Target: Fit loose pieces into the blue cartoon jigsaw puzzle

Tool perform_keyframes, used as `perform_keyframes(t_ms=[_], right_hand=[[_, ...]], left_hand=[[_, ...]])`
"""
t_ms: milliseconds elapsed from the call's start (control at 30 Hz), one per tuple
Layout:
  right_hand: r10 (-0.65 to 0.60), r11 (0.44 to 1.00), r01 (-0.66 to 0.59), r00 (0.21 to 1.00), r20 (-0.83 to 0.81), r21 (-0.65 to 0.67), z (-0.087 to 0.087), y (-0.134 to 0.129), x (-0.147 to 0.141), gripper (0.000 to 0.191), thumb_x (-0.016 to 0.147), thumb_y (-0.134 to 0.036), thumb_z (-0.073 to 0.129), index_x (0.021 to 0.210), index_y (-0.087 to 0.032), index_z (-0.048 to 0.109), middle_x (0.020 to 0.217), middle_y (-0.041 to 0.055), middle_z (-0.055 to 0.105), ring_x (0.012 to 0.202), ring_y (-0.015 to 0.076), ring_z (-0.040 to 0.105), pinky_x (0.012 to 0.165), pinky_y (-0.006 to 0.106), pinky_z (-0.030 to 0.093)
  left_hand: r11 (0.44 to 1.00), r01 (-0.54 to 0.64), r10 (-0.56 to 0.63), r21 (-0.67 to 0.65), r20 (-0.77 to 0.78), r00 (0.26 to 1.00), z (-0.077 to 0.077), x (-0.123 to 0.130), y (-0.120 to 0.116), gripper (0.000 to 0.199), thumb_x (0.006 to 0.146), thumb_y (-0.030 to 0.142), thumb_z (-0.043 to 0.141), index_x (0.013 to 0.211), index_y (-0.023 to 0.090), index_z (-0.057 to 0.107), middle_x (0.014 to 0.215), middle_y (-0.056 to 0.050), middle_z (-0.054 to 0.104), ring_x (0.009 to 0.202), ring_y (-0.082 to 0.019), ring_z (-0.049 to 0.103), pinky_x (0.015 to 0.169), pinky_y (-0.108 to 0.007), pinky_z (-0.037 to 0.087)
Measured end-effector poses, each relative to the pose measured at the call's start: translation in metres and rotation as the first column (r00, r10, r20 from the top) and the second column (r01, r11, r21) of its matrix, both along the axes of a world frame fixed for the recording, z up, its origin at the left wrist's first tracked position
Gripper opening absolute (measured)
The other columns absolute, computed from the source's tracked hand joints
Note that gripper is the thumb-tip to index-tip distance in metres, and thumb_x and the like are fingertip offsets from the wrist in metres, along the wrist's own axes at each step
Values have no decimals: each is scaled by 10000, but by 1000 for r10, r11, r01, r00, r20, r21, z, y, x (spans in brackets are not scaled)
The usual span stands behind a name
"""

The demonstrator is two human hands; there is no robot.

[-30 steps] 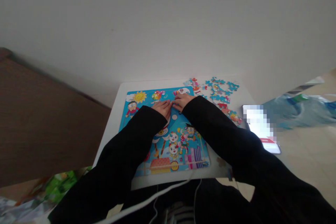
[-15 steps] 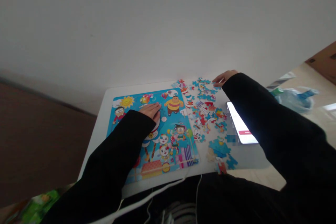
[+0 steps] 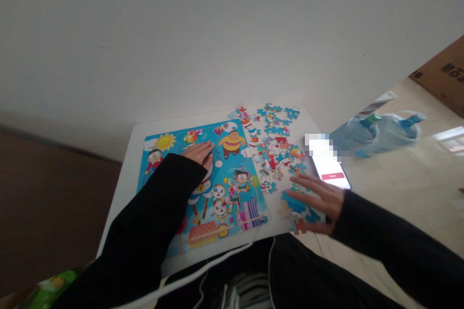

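A blue cartoon puzzle board point(image 3: 213, 203) lies on a small white table point(image 3: 125, 174). My left hand point(image 3: 198, 153) rests flat on its upper middle, fingers stretched out and covering part of the picture. Over a cluster of joined puzzle pieces point(image 3: 300, 205) at the table's near right, my right hand point(image 3: 322, 198) is spread with its fingers apart; whether the fingertips touch the pieces I cannot tell. More loose puzzle pieces point(image 3: 277, 149), mostly blue, red and white, lie scattered along the board's right side.
A lit phone point(image 3: 328, 161) lies at the table's right edge. On the floor beyond stand large clear water bottles point(image 3: 393, 130) and a cardboard box point(image 3: 444, 75). A wall point(image 3: 217, 38) rises behind the table. A white cable point(image 3: 195, 277) crosses near my lap.
My right hand has come from the far pieces down toward the near right cluster, and its fingers have spread. My left hand stays on the board. The view has shifted slightly.
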State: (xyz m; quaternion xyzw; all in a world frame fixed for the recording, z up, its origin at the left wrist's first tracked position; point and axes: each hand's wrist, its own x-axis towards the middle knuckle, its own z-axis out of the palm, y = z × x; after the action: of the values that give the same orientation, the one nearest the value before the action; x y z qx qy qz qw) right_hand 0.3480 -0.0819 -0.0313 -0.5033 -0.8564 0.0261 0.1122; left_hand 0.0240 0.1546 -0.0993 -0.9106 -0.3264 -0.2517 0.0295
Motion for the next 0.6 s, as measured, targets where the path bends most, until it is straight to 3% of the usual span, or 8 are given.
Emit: perform_keyframes(t_ms=[100, 233, 433, 600], right_hand=[[-51, 998, 49, 994, 93, 26, -35, -47, -17, 646, 749, -627, 510, 1306, -307, 441, 1389, 140, 381, 1275, 334, 340, 940, 523, 372], [-121, 992, 112, 974, 191, 58, -60, -52, -23, 597, 806, -568, 480, 1348, -356, 352, 1396, 127, 375, 1275, 337, 342, 964, 533, 324], [-170, 984, 178, 960, 222, -19, -53, -12, -34, 636, 817, -562, 467, 1381, -333, 283, 1448, 116, 279, 1306, 329, 286, 1002, 532, 281], [-270, 962, 271, 941, 205, 26, -44, 2, -41, 548, 860, -501, 433, 1367, -320, 330, 1451, 114, 274, 1323, 319, 253, 1019, 547, 249]], left_hand=[[1000, -27, 27, -12, 14, 1000, 8, 4, -6, 324, 851, 252, 426, 1047, 114, 644, 1085, -113, 647, 995, -213, 614, 906, -339, 486], [999, -41, 41, -24, -21, 999, 16, 7, -11, 318, 849, 234, 443, 1060, 91, 634, 1097, -116, 641, 1010, -207, 604, 920, -325, 469], [999, -43, 42, -22, -31, 999, 19, 7, -14, 319, 847, 223, 450, 1051, 63, 636, 1100, -136, 637, 1011, -211, 600, 924, -326, 460], [997, -58, 56, -42, -43, 998, 19, 7, -13, 339, 851, 250, 436, 1066, 78, 634, 1121, -131, 627, 1017, -222, 599, 927, -342, 462]])
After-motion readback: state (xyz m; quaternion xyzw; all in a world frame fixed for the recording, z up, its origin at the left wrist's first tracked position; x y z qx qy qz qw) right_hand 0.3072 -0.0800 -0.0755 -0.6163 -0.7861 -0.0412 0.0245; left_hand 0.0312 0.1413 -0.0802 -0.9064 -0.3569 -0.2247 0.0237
